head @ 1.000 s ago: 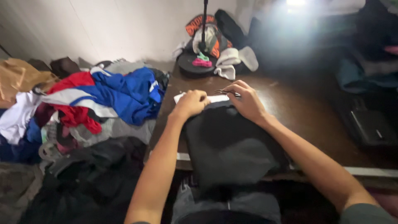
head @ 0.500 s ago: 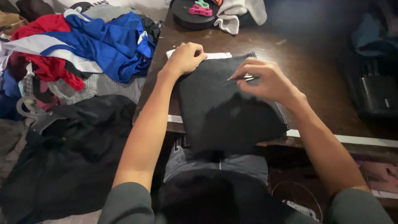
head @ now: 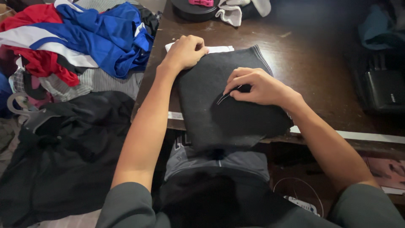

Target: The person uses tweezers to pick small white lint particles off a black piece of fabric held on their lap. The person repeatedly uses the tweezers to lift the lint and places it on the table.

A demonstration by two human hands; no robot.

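Folded dark grey garment [head: 228, 105] lies center frame on the dark wooden surface [head: 312, 63], its lower edge hanging over the near rim; left hand [head: 185, 51] is curled into a loose fist pressing the garment's upper left corner, next to a white paper strip [head: 219, 49] poking out from under the fabric. Right hand [head: 257, 86] rests on the garment's middle, fingers pinched shut around thin metal tweezers [head: 225, 97] whose tips point lower left onto the cloth. Clothes pile [head: 80, 42] in red, white and blue sits upper left, black garment [head: 71, 152] lower left, black round base [head: 190, 8] with pink clip [head: 201, 2] at top edge.
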